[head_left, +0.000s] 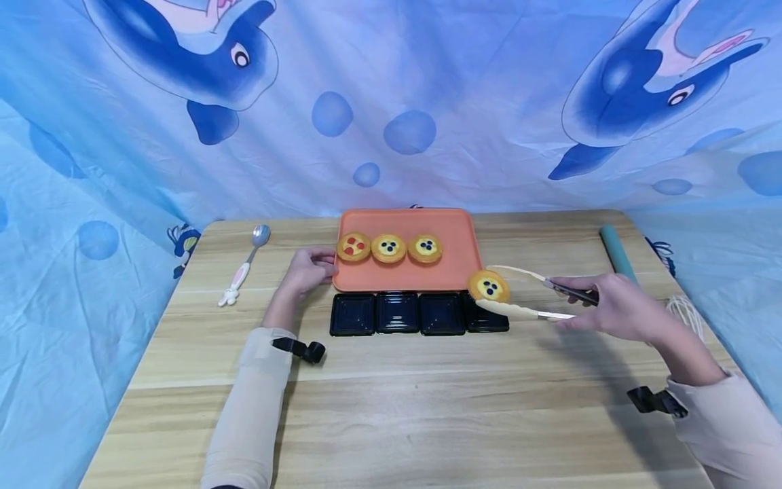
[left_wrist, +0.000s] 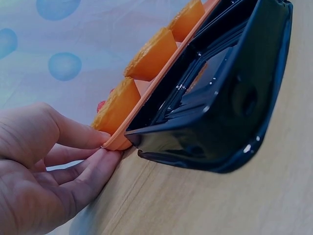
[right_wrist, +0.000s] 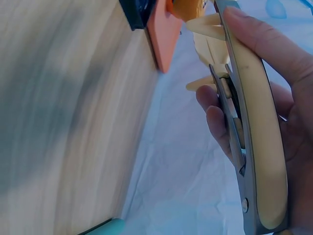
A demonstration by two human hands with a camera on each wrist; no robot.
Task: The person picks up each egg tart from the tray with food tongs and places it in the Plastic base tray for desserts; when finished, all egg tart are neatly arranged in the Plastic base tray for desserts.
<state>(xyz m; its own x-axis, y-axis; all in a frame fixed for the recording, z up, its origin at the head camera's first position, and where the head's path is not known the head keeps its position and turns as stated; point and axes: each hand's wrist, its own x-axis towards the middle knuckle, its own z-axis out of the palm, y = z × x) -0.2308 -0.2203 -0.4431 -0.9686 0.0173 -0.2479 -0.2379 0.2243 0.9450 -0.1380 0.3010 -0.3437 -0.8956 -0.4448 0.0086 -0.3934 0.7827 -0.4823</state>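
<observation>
My left hand pinches the left rim of an orange tray between thumb and fingers, seen close in the left wrist view. On that tray sit three tarts in a row: a red-topped tart and two with dark berries, the middle tart and the right tart. My right hand grips a pair of tongs, whose cream tips hold another dark-berry tart. This tart is over the tray's front right corner and the rightmost of several black square containers.
A spoon with a white bunny handle lies on the left of the wooden table. At the right lie a teal roll and a white whisk-like wire bundle. A blue dolphin-print curtain hangs behind the table.
</observation>
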